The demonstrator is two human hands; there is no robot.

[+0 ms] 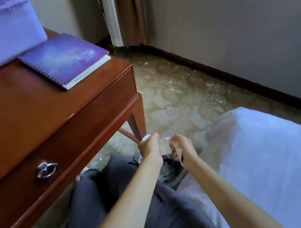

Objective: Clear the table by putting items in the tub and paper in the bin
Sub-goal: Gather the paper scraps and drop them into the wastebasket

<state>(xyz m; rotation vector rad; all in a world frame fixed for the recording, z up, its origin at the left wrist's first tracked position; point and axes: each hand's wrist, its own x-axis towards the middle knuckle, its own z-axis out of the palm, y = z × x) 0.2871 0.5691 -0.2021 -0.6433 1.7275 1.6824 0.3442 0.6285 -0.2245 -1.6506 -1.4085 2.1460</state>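
The paper (165, 137) is low at 6 o'clock, a pale, blurred scrap stretched between your two hands just above the bin (171, 168). The bin's dark liner shows beneath your wrists, beside your knee. Your left hand (149, 146) has its fingers (154, 137) clenched on one end, and a white bit sticks out at the top. Your right hand (183, 146) is curled round the other end. You look to be on the paper step, either tearing or crumpling it over the bin. What comes next, as I judge it, is simple: let go with both hands while they are over the liner, so no scraps fall onto the carpet (178, 99). Out at 10 o'clock the notebook (65, 60) lies on the table (33, 112), touching the tub (3, 31) at 11 but not yet in it. That reach comes afterwards. The bed (266, 147) is at 4 o'clock.
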